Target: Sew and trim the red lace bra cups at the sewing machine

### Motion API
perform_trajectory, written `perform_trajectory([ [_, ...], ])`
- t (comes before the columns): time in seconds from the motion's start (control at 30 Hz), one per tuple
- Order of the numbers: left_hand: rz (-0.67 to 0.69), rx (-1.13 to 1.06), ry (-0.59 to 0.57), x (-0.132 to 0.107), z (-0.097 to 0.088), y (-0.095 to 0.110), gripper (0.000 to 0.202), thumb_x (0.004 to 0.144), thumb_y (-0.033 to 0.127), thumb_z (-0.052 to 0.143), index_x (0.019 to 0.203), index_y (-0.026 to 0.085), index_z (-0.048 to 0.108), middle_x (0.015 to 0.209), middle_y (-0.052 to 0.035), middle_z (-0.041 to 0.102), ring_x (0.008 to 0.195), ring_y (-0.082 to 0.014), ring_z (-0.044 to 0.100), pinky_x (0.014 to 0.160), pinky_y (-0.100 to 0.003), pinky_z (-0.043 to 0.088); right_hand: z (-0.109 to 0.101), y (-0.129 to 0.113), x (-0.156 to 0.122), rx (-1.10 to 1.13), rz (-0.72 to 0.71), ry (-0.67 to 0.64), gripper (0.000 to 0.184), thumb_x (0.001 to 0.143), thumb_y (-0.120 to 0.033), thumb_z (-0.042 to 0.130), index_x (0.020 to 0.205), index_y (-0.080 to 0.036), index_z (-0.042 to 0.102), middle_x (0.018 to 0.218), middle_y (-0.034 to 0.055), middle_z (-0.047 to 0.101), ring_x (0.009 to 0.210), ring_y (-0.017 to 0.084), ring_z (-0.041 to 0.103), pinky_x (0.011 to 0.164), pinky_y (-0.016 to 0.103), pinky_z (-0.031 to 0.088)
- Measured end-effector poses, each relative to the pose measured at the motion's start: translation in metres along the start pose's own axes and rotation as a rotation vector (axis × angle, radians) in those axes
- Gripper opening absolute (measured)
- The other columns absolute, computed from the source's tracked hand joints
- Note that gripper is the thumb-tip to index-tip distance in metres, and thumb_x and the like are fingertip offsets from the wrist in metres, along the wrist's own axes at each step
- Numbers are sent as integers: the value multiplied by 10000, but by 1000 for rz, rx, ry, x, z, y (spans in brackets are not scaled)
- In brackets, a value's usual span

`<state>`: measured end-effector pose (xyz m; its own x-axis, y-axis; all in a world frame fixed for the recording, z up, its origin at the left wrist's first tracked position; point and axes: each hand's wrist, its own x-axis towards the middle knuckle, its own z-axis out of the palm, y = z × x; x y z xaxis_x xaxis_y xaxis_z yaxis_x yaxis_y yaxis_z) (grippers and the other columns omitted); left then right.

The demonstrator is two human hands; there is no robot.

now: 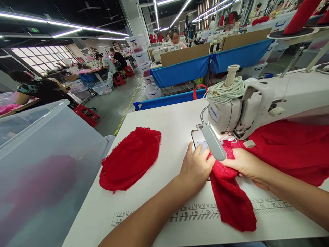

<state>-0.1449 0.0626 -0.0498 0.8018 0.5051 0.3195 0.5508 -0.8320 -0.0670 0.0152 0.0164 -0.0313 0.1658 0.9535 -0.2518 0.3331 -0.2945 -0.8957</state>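
Observation:
A red lace-trimmed fabric piece (231, 202) runs from under the sewing machine's head (226, 113) and hangs down toward the table's front edge. My right hand (248, 168) pinches it, thumb on top and fingers curled beneath. Palm down, my left hand (196, 168) rests at the fabric's left side with fingers spread, the nearest fingertips touching its edge. Above both hands, a grey flat bar (214, 142) sticks out from the machine and covers part of the stitching area. Beneath my left fingertips is a phone-like flat object (197, 137), partly hidden.
Another red lace-edged piece (131, 159) lies on the white table (172, 123) at left. More red fabric (290, 151) spreads behind my right arm. A printed ruler (190, 212) runs along the front. A translucent bin (51, 164) stands left; people sit at machines beyond.

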Motion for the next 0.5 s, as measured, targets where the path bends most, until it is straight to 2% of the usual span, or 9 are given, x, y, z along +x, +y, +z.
perform_trajectory([
  [0.1,108,63,150,1,4,-3,176,917,157,484,1016,155,631,985,-80,667,1057,-257,584,1084,-553,334,-8,-2,2,-73,-52,-122,139,693,-343,536,673,-208,561,602,-1,598,538,147,512,474,256,372],
  [0.2,188,39,197,3,8,-4,164,909,123,486,984,124,632,968,-91,666,1083,-246,583,1063,-473,396,-16,3,7,-353,-162,43,170,712,-372,531,644,-216,542,630,22,625,622,193,566,561,287,419],
  [0.3,192,11,185,4,11,-3,156,908,105,487,882,147,636,890,-72,676,977,-222,622,998,-433,462,-17,10,10,-505,-135,239,183,759,-399,523,706,-225,534,633,31,639,595,197,587,550,281,419],
  [0.43,155,8,353,4,10,1,194,901,76,469,866,140,649,843,-69,698,826,-207,647,899,-421,525,-10,18,10,-644,-149,367,118,771,-311,539,833,-210,532,690,51,675,612,202,632,522,258,404],
  [0.5,149,0,402,4,7,3,228,898,56,440,853,123,654,859,-87,710,808,-205,652,874,-404,540,-8,23,9,-769,-224,398,110,785,-278,527,856,-196,549,616,37,655,539,198,619,463,252,347],
])
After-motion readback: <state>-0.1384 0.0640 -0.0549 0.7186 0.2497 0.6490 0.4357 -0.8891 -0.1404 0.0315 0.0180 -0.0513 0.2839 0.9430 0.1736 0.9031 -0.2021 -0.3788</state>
